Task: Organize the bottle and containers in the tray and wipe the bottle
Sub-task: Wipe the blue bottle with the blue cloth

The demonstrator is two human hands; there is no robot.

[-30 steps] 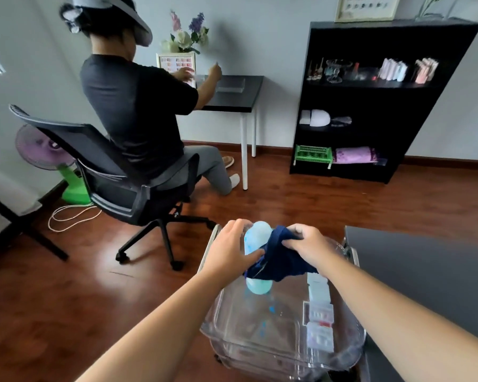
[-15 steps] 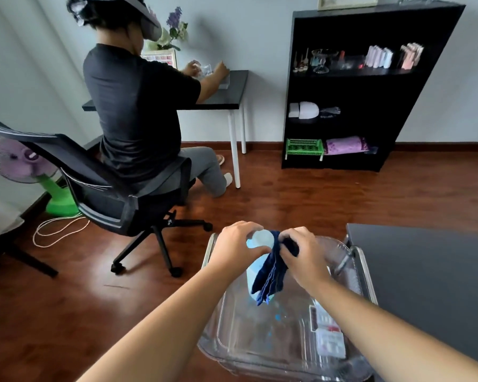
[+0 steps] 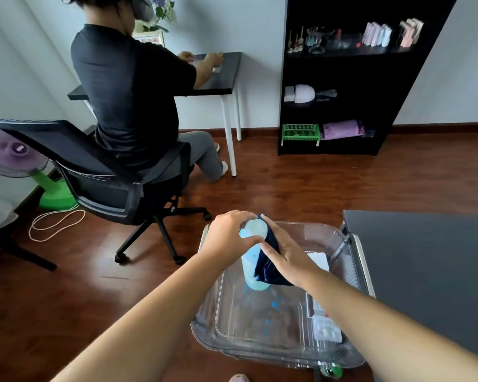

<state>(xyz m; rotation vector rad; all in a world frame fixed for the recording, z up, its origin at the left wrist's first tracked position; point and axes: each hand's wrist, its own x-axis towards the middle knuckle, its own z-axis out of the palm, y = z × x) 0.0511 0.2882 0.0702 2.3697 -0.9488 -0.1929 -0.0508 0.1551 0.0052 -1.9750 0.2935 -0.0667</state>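
Wiping is the step in hand. My left hand [image 3: 229, 238] pinches the pale cap end of the bottle [image 3: 253, 257], thumb and fingers closed round it, and holds it upright over the far part of the tray [image 3: 260, 346]. My right hand [image 3: 286, 259] is flat and closed over the cloth [image 3: 268, 267], pressing it against the bottle's right side.

To do this well, I judge the left hand should hold the top steady and turn the bottle a little at a time, while the right hand draws the cloth down the full side and under the base, so that no strip is missed. Grip should stay firm: smooth plastic may slip.

The bottle is a rounded cylinder, light blue and translucent. The cloth is dark navy, soft and bunched in folds. The tray is clear, glossy, hard plastic with rounded corners. Small flat clear containers [image 3: 326, 325] lie in it under my right forearm, along its right wall.
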